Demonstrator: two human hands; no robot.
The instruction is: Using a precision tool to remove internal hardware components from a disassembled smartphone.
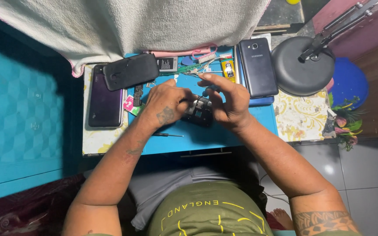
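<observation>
Both my hands meet over a blue work mat (206,135) on a small table. My left hand (165,104) grips the left side of a small opened black phone body (199,111). My right hand (228,101) curls around its right side, forefinger stretched out to the left above it. Most of the phone body is hidden by my fingers.
A dark purple phone (105,102) lies at the left with a black back cover (130,71) over its top. A grey-blue phone (257,67) lies at the right, next to a round lamp base (302,70). A small screwdriver (168,135), a battery (167,64) and small tools sit on the mat.
</observation>
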